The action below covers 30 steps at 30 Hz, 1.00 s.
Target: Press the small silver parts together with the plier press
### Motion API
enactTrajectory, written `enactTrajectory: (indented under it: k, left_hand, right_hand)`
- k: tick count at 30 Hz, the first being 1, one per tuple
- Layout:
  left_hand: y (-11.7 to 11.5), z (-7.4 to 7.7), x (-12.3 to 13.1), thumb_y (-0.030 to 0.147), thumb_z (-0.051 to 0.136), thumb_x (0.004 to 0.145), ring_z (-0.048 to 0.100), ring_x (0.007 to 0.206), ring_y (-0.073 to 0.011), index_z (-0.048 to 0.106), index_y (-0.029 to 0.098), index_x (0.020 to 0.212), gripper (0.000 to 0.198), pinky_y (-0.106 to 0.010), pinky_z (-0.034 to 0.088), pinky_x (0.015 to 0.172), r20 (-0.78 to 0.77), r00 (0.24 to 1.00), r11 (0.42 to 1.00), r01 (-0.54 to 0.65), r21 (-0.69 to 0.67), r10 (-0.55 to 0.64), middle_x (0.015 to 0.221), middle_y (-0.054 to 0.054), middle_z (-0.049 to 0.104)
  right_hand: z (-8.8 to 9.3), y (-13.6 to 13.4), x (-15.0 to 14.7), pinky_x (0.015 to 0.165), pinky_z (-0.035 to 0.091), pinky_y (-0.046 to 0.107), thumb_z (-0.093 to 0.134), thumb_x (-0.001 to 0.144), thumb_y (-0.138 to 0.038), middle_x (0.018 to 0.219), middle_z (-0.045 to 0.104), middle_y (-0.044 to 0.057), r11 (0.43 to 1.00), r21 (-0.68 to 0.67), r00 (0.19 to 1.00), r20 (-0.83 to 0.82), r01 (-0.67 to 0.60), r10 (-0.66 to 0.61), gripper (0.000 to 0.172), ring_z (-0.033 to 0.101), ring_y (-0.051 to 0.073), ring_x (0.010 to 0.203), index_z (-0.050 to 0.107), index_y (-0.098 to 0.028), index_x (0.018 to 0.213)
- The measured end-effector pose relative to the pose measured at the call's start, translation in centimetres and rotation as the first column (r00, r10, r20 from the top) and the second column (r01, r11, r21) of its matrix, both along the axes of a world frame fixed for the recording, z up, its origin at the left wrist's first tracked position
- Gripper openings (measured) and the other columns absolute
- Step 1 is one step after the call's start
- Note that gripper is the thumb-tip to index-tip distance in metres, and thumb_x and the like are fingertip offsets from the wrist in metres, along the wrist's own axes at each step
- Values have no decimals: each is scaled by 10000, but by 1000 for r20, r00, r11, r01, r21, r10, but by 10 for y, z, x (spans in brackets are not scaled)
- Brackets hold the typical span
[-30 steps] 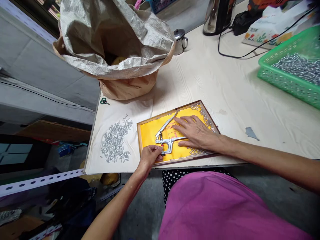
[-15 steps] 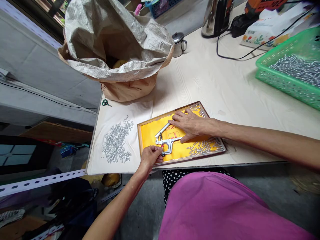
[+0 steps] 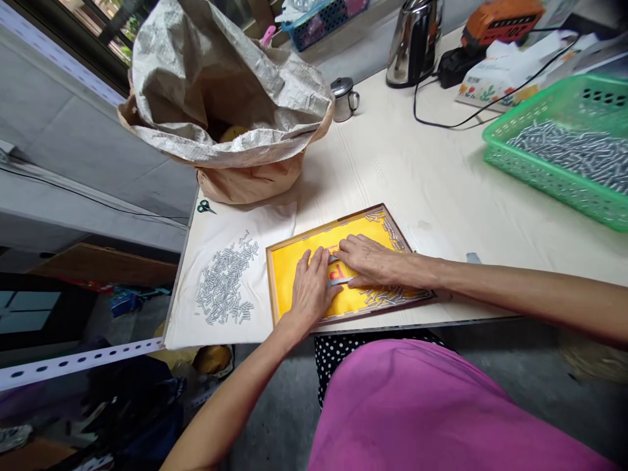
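A pair of silver hand press pliers (image 3: 342,281) lies over the yellow-bottomed shallow tray (image 3: 270,281), mostly covered by my hands. My left hand (image 3: 309,288) is wrapped over the head of the pliers, its fingers pointing away from me. On the handles, my right hand (image 3: 366,260) has its fingers and thumb closed around both arms. The jaws are hidden under my left hand. Small metal pins (image 3: 385,296) lie in the tray's right end. To the left, a loose pile of short metal pieces (image 3: 226,281) rests on a white cloth (image 3: 275,229).
Green-handled scissors (image 3: 205,207) lie near the table's left edge. Behind stands a large open woven sack (image 3: 250,176). A lidded metal cup (image 3: 345,101), a kettle (image 3: 413,46) and a cable are at the back. A green basket (image 3: 554,186) of metal pins stands right.
My left hand has moved from the jaw's lower end up over the head of the pliers. The handles, spread apart before, are closer together in my right hand. The view has shifted slightly.
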<state>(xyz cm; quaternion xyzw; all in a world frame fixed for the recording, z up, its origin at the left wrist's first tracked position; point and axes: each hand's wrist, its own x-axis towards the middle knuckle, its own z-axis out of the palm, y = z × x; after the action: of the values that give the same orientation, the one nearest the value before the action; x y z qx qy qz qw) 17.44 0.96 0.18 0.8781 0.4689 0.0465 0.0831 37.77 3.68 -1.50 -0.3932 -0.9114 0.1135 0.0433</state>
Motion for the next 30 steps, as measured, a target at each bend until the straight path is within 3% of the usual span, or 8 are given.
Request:
enactTrajectory:
  k: [2, 5, 9, 12, 16, 21, 26, 30]
  left_hand:
    - [11, -1, 7, 332, 718, 844, 510, 1210, -314, 436, 174, 1395, 639, -495, 478, 1003, -68, 997, 997, 37, -74, -42, 1331, -143, 564]
    - [18, -1, 11, 388, 711, 850, 539, 1096, -289, 487, 173, 1340, 580, -447, 505, 923, -124, 991, 993, 37, -113, -51, 1230, -120, 597]
    - [12, -3, 10, 383, 657, 897, 545, 1038, -271, 575, 166, 1216, 394, -403, 491, 880, -94, 995, 995, 4, -101, -14, 1119, -112, 624]
    - [8, -6, 12, 346, 548, 965, 551, 982, -253, 636, 179, 1044, 205, -381, 475, 857, -64, 998, 994, 5, -111, -12, 1028, -99, 644]
    - [10, -8, 11, 354, 514, 980, 550, 963, -247, 652, 183, 1012, 222, -369, 469, 841, -43, 999, 993, -5, -117, 0, 1000, -96, 646]
    - [28, -8, -7, 415, 640, 900, 561, 1014, -257, 589, 183, 1272, 442, -380, 472, 893, 19, 994, 987, -106, -124, 109, 1085, -97, 614]
    - [42, -17, -14, 219, 539, 944, 602, 972, -229, 662, 152, 1191, 284, -357, 481, 904, 102, 971, 966, -198, -169, 217, 1010, -97, 638]
    - [44, -20, -4, 193, 554, 931, 626, 921, -220, 705, 148, 1109, 238, -355, 492, 892, 182, 934, 945, -278, -173, 308, 967, -94, 668]
  right_hand:
    - [-3, -3, 0, 815, 394, 379, 732, 800, -477, 1092, 613, 166, 999, 19, 999, -1, 50, -50, 579, 509, 276, 960, 595, -65, 1182]
    - [-4, -5, 0, 787, 398, 378, 713, 823, -482, 1032, 632, 170, 993, 68, 995, 27, 91, -93, 493, 517, 279, 937, 635, -73, 1086]
    - [-7, -6, -4, 766, 382, 359, 567, 946, -278, 974, 648, 150, 997, 70, 998, 57, 35, -39, 212, 537, 249, 917, 651, -91, 1002]
    - [-13, -9, -7, 750, 368, 344, 468, 961, -119, 934, 655, 121, 999, 34, 999, 52, -13, 11, 181, 551, 220, 884, 649, -112, 952]
    - [-19, -11, -5, 756, 369, 345, 462, 974, -138, 916, 654, 111, 999, 44, 1000, 7, 2, -3, 181, 554, 215, 879, 642, -115, 967]
    - [-21, -17, -1, 855, 381, 388, 483, 991, -243, 1206, 606, 143, 975, 215, 996, -78, 57, -41, 254, 504, 260, 1090, 588, -138, 1198]
    - [-28, -35, -12, 776, 350, 371, 439, 978, -128, 931, 636, 80, 971, 236, 998, -23, -44, 50, 192, 519, 238, 915, 627, -160, 998]
    - [-28, -45, -17, 767, 323, 359, 418, 952, -69, 903, 627, 72, 951, 308, 991, -113, -40, 78, 210, 512, 219, 840, 607, -161, 971]
